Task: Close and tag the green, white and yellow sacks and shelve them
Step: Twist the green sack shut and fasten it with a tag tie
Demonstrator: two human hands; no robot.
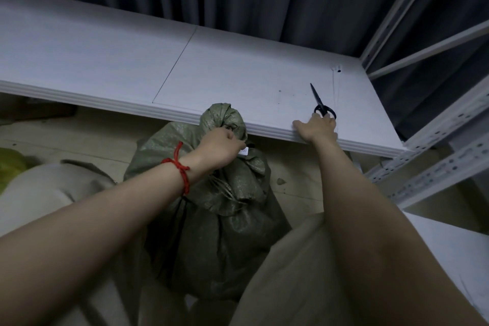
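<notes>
- Just below the shelf's (pixel 238 74) front edge, the green sack (pixel 217 233) stands on the floor.
- Left hand (pixel 219 148) grips its bunched neck, beside a white tag (pixel 243 151).
- Right hand (pixel 316 128) rests on the shelf, fingers at the scissors' (pixel 318 100) handles; whether it grips them is unclear.

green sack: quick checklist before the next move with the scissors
1. Neck of green sack gathered and gripped by left hand: ok.
2. Tag fastened to the neck: cannot tell; it shows beside the hand.
3. Scissors closed, lying on the shelf: ok.
4. Right hand grip on the scissors: cannot tell; fingers reach the handles.
5. Bare shelf space for the sack: ok.
6. Sack shelved: not ok; it stands on the floor.
</notes>
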